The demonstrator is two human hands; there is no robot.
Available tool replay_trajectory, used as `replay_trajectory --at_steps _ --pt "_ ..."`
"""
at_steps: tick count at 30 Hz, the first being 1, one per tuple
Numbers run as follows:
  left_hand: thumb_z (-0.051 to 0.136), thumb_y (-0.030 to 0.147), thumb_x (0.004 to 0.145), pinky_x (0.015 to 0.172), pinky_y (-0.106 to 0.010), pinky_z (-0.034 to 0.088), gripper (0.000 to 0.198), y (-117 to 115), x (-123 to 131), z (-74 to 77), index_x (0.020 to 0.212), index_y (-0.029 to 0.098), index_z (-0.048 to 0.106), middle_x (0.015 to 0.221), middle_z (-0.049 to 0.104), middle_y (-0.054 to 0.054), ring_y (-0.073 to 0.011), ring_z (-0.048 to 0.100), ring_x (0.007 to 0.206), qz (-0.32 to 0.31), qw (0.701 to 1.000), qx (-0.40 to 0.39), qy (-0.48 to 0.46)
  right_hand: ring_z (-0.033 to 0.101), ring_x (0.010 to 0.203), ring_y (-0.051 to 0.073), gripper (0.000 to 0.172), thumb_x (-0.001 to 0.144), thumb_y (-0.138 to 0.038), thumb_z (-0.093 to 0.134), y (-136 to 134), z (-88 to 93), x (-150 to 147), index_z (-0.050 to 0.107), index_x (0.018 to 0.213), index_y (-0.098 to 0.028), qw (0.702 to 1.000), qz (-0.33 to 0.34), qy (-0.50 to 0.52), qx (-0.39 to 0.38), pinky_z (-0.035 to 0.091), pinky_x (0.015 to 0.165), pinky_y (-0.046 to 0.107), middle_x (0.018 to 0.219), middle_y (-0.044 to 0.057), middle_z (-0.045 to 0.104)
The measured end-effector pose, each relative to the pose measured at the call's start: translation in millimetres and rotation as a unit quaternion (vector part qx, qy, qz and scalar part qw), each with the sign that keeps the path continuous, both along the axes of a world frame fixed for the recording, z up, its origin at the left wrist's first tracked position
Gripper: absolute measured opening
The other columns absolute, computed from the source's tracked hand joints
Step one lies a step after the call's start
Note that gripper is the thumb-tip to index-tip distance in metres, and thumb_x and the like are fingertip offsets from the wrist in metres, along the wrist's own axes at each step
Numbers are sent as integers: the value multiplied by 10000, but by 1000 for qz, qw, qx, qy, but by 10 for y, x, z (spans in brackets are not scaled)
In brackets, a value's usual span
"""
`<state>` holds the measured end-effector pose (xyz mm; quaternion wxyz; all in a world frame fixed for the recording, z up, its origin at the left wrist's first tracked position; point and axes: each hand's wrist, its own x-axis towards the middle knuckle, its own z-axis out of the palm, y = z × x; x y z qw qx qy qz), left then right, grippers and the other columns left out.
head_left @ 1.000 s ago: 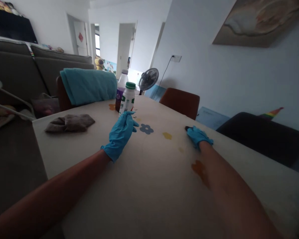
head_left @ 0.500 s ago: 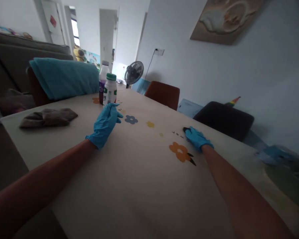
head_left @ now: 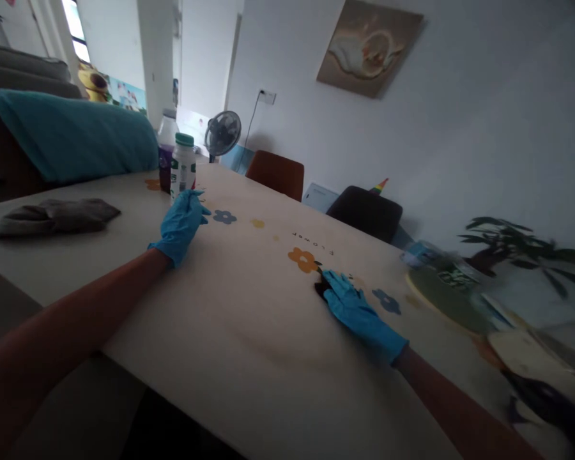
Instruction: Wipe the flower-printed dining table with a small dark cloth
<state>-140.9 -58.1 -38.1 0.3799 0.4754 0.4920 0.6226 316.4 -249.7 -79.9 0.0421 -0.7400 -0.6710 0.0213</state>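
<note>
Table (head_left: 249,332): a long top under a pale cloth printed with small flowers, reaching from the near edge to the far end.
Sofa (head_left: 9,57): grey, behind the table on the left.
Blanket (head_left: 71,134): teal, draped over a seat back just beyond the table's far left edge.
Chairs: a brown chair (head_left: 275,174) and a dark chair (head_left: 367,211) stand along the far side, against the white wall.
Picture (head_left: 368,48): hangs on that wall, above the chairs.
Plant (head_left: 517,246): green leaves at the right end of the table, blurred.
Fan (head_left: 222,132): on the floor past the table's far end.
Cloth (head_left: 52,216): a grey-brown rag, crumpled, lying on the table well left of the left hand.
Left hand (head_left: 179,223): in a blue glove, fingers loosely spread and closed on nothing, lying on the table with its fingertips just short of the white bottle.
Right hand (head_left: 359,313): in a blue glove, pressed flat on the table beside the orange flower (head_left: 303,259), its fingertips (head_left: 330,281) over a small dark thing; whether they grip it or only press on it cannot be told.
White bottle (head_left: 183,165): upright, green cap, near the far left end.
Purple bottle (head_left: 165,156): upright, touching or just behind the white one.
Dark thing (head_left: 319,289): small, on the cloth at the right fingertips, mostly hidden by the glove; perhaps a scrap of cloth or a sponge.
</note>
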Motion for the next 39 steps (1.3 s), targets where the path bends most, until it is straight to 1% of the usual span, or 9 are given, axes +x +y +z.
replay_trajectory --at_steps 4,7,10,13,16,19,26,34,39 --pt "503 135 1211 718 -258 582 244 -18 10 16 1312 199 716 907 791 -23 -161 723 709 8 1000 -3 8 424 1844 419 803 1236 -637 369 -647 -257 107 574 1903 -239 999 11 -11 45 362 1505 699 1965 147 489" --pt "500 147 1216 752 -273 614 252 0 -9 0 1338 195 715 929 790 -22 -168 734 726 1 1000 5 16 446 1836 402 799 1234 -608 368 -982 -342 199 597 1881 -199 998 3 -15 66 358 1513 656 1960 169 495" --pt "493 143 1215 796 -295 646 255 20 -26 -13 1338 192 712 930 781 -14 -173 741 735 0 1000 9 29 451 1830 439 771 1226 -602 378 -1110 -264 293 622 1866 -248 998 -35 -21 49 329 1495 766 1947 161 519" --pt "481 145 1211 801 -303 661 252 26 -30 -17 1323 197 701 913 783 -7 -175 743 731 3 999 8 40 382 1860 464 772 1228 -663 367 -1040 -100 418 599 1885 -332 996 -83 -8 22 292 1470 858 1978 119 481" --pt "495 160 1203 831 -327 689 240 23 -33 -28 1320 212 698 898 789 1 -179 748 751 6 999 13 49 293 1896 451 809 1210 -701 372 -837 47 590 591 1888 -317 994 -106 5 13 275 1497 818 1999 111 451" --pt "514 186 1195 921 -412 732 215 16 -38 -40 1290 222 703 906 793 -4 -196 753 772 11 998 22 53 282 1904 418 829 1192 -700 399 -547 142 786 594 1879 -280 996 -84 24 6 259 1544 685 1992 104 468" --pt "588 333 1139 1020 -487 765 170 -59 -46 -6 1225 257 712 950 797 -17 -237 814 894 21 994 20 104 304 1902 365 798 1203 -572 452 426 228 1128 517 1921 -228 993 -105 61 -2 269 1560 589 2006 107 432" --pt "563 395 1094 1042 -567 765 254 -153 -82 21 1243 285 737 992 845 -11 -263 837 882 37 984 26 170 344 1886 414 787 1230 -583 456 1614 224 1387 516 1928 -225 988 -140 61 1 297 1543 665 2003 138 431" --pt "571 470 1054 1031 -594 769 258 -227 -49 50 1202 338 736 1006 863 12 -291 855 897 30 978 26 207 309 1893 453 859 1233 -676 413 2014 239 1466 498 1943 -200 985 -160 66 -3 261 1549 696 2027 159 371"
